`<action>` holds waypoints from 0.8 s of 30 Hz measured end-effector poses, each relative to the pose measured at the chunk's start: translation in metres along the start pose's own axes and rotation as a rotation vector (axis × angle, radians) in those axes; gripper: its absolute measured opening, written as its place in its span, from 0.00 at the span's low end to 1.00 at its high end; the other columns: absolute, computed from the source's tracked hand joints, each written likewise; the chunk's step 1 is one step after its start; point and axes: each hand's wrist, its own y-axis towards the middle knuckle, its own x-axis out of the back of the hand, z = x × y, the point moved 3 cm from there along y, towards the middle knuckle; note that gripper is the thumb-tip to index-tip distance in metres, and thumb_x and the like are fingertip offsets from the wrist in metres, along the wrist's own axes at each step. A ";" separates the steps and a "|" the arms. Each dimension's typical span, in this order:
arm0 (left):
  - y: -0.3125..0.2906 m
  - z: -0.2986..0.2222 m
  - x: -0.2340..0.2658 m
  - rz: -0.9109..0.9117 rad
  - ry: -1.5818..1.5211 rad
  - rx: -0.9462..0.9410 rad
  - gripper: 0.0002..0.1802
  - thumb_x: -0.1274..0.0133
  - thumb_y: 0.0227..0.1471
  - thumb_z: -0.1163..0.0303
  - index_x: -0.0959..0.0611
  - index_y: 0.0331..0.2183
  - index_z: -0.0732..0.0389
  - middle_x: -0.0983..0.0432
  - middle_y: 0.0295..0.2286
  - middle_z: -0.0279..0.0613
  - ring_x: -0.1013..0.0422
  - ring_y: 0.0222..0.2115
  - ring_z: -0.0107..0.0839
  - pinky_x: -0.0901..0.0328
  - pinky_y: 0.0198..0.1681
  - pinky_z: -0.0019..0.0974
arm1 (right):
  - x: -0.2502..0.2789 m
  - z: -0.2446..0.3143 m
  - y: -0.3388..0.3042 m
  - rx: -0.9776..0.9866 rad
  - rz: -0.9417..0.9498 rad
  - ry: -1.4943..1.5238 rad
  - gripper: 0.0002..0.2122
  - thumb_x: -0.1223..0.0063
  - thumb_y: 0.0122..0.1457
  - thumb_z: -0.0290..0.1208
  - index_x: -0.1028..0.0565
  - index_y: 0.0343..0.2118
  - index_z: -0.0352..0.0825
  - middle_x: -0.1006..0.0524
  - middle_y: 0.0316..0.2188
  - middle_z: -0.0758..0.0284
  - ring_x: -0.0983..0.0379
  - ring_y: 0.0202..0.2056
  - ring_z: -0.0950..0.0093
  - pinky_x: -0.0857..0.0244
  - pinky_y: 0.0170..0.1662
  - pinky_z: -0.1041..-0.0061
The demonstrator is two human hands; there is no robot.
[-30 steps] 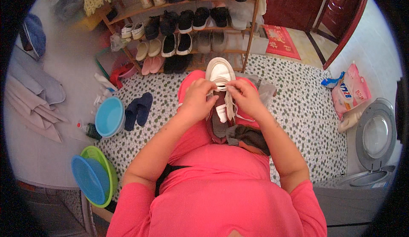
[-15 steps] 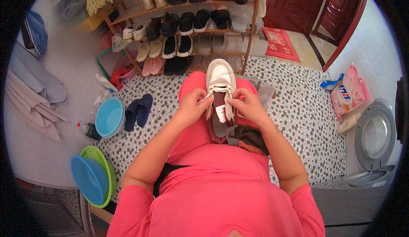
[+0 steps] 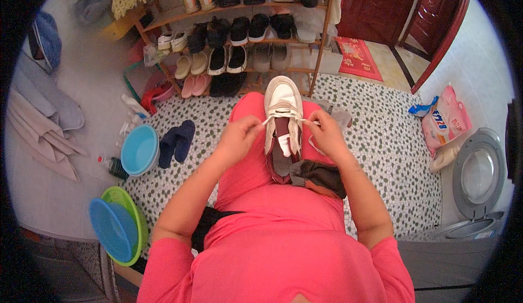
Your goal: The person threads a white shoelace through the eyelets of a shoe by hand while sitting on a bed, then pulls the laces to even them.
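Observation:
A white sneaker [image 3: 283,93] with a dark red lining lies on my lap, its toe pointing away from me. White shoelaces [image 3: 282,113] run across its upper part. To the left of the shoe opening, my left hand [image 3: 242,137] pinches one lace end and draws it outward. My right hand [image 3: 328,134] pinches the other lace on the right side, with a loop of it hanging below the fingers. Something white sits inside the shoe, beside the dark red tongue. Against the heel rests a dark cloth [image 3: 318,176] with an orange-brown patch.
A wooden shoe rack [image 3: 229,41] full of shoes stands ahead. On the left are dark blue slippers [image 3: 177,143], a light blue basin [image 3: 140,150] and stacked blue and green basins [image 3: 114,229]. A pink detergent bag [image 3: 447,119] and a grey lidded machine [image 3: 479,175] stand at the right.
Both hands have moved apart from the shoe's opening, from gripping its edges to pulling the lace ends outward. The laces now stretch taut to either side.

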 end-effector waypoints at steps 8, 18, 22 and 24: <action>-0.008 -0.012 -0.019 0.126 0.035 -0.069 0.07 0.52 0.50 0.70 0.24 0.31 0.64 0.27 0.26 0.48 0.29 0.28 0.42 0.35 0.30 0.38 | -0.002 0.011 -0.005 -0.004 0.115 0.223 0.07 0.47 0.52 0.29 0.29 0.29 0.30 0.26 0.25 0.62 0.29 0.28 0.71 0.36 0.32 0.75; -0.010 -0.034 -0.038 0.100 0.356 -0.193 0.09 0.51 0.48 0.68 0.24 0.32 0.62 0.27 0.28 0.50 0.29 0.30 0.47 0.34 0.31 0.42 | 0.008 0.033 -0.016 0.088 -0.022 0.370 0.08 0.48 0.52 0.26 0.26 0.35 0.30 0.25 0.26 0.65 0.29 0.29 0.77 0.36 0.34 0.79; -0.013 -0.018 -0.018 -0.051 0.231 -0.119 0.11 0.52 0.49 0.68 0.25 0.36 0.62 0.26 0.30 0.51 0.29 0.30 0.47 0.34 0.32 0.41 | 0.018 0.024 -0.014 0.191 -0.055 0.279 0.09 0.52 0.53 0.23 0.27 0.38 0.30 0.27 0.29 0.64 0.29 0.30 0.74 0.36 0.36 0.78; -0.012 -0.008 -0.001 -0.134 0.199 -0.050 0.11 0.53 0.49 0.69 0.26 0.37 0.60 0.26 0.29 0.50 0.29 0.29 0.47 0.35 0.30 0.44 | 0.015 0.021 -0.015 0.188 -0.008 0.267 0.10 0.54 0.54 0.23 0.27 0.39 0.30 0.27 0.30 0.64 0.30 0.30 0.74 0.36 0.36 0.78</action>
